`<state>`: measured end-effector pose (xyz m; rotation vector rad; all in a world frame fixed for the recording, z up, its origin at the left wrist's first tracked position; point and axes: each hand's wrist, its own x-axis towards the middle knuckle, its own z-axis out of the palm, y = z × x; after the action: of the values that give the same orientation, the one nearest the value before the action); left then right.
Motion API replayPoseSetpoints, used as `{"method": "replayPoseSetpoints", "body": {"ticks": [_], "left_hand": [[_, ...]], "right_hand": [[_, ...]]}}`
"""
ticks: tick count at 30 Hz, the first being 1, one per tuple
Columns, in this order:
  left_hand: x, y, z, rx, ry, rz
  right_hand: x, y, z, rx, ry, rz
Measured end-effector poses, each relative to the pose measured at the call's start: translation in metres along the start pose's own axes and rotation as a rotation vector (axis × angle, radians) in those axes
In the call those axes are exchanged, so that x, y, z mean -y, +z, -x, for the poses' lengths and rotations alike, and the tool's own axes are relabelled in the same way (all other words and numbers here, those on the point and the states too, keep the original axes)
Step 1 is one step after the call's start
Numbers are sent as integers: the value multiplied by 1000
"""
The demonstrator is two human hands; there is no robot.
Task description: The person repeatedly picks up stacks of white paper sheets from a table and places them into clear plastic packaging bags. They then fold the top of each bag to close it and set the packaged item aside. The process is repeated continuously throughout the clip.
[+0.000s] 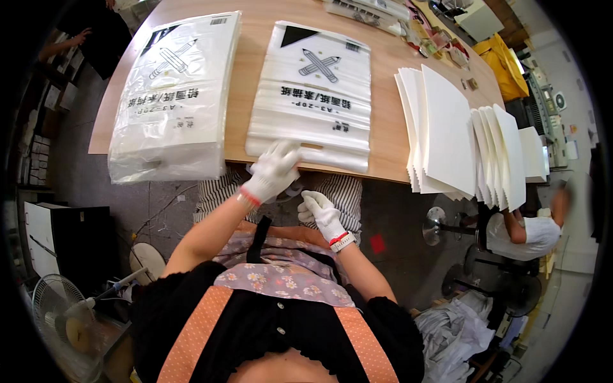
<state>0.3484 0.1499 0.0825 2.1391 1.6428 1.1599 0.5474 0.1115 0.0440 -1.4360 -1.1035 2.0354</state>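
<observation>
My left hand (274,172), in a white knit glove with a red band at the wrist, is at the table's front edge. It overlaps the near left corner of a stack of clear printed plastic bags (310,121). Its fingers curl together, and whatever is in them is hidden. Lower and to the right, over my lap, my right hand (322,215) wears a matching glove and a pale watch. Those fingers are pressed together, apart from the bags; I cannot make out anything in them. Left of the bags lies a thicker pile of filled plastic packs (172,102).
Fanned stacks of white paper (450,134) stand on the right side of the wooden table (389,137). Small items (440,41) and a yellow bag (501,64) are at the far right. A fan (70,316) stands lower left. A seated person (527,233) works at right.
</observation>
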Motion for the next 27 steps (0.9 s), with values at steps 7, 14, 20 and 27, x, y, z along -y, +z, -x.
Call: {"method": "replayPoseSetpoints", "body": {"ticks": [7,14,20,27], "left_hand": [[44,44,-66,409,-71,-44],[18,19,-102,624,-246,34],[87,28,-151,11,-718,1098],[39,6,-178,175,-681,1006]], "right_hand": [[3,-22,6,-50,-51,-18],[91,2,-57,-110,-244,-484],[114,-44,-85,-284,-350,478],[151,-1,-55,-478,-1522,632]]}}
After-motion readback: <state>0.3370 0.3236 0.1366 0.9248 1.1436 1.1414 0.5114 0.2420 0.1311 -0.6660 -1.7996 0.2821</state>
